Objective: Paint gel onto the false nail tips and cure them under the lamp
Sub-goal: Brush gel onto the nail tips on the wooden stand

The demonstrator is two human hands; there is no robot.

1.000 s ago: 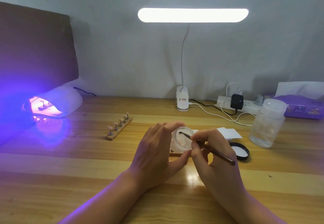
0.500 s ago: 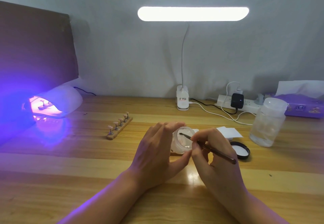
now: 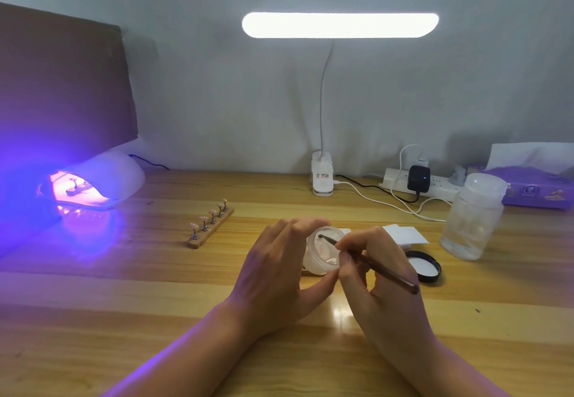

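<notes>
Head view: left hand grips tilted jar; right hand pinches brush, tip inside jar. Nail tips on stand, well left; lamp lit. Risk: overloaded bristles may drip in transit; jar may slip.

The right hand has edged slightly along the brush toward the jar.

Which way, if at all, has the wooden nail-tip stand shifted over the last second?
No. The wooden nail-tip stand lies at the same spot and angle, judged against the desk lamp's clip base.
</notes>
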